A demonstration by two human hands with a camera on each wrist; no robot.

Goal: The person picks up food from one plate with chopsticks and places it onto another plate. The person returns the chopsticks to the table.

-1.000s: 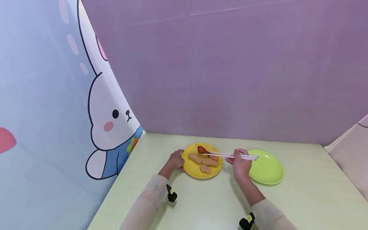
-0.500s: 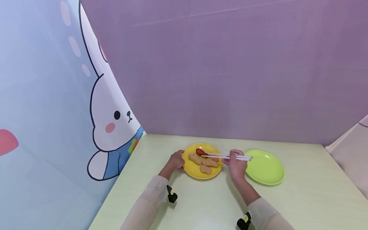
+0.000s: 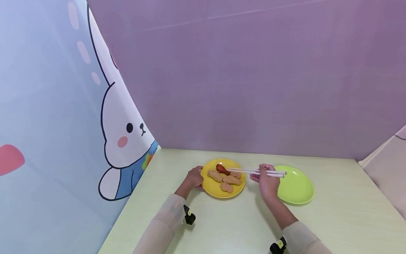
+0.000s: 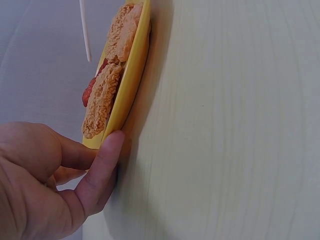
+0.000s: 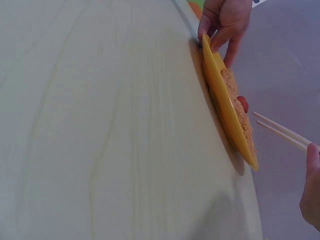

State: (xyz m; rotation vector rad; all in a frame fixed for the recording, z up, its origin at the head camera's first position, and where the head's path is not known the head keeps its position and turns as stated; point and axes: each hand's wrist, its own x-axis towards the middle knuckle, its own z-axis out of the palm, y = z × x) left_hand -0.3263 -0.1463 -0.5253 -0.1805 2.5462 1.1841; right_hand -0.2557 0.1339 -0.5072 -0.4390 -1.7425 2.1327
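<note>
My left hand [image 3: 194, 176] pinches the left rim of a round yellow plate [image 3: 211, 189], with thumb and fingers on either side of the edge in the left wrist view. On the plate lie a red-brown chicken drumstick [image 3: 222, 169] and several breaded pieces of fried chicken [image 3: 232, 180]. My right hand [image 3: 269, 181] holds a pair of white chopsticks [image 3: 244, 171] between the two plates. Their tips [image 5: 256, 117] hover slightly parted above the food, with a gap to the drumstick [image 5: 243, 104] in the right wrist view.
A light green oval plate [image 3: 296, 187] sits on the pale wooden table [image 3: 228, 225], partly behind my right hand. A purple cloth wall [image 3: 247, 88] rises at the table's back edge. A rabbit-printed sheet [image 3: 63, 123] stands on the left.
A second ago the chopsticks gripped the drumstick near the plate's far side. The drumstick now lies lower on the plate, released, and my right hand has drawn slightly right. My left hand stays put.
</note>
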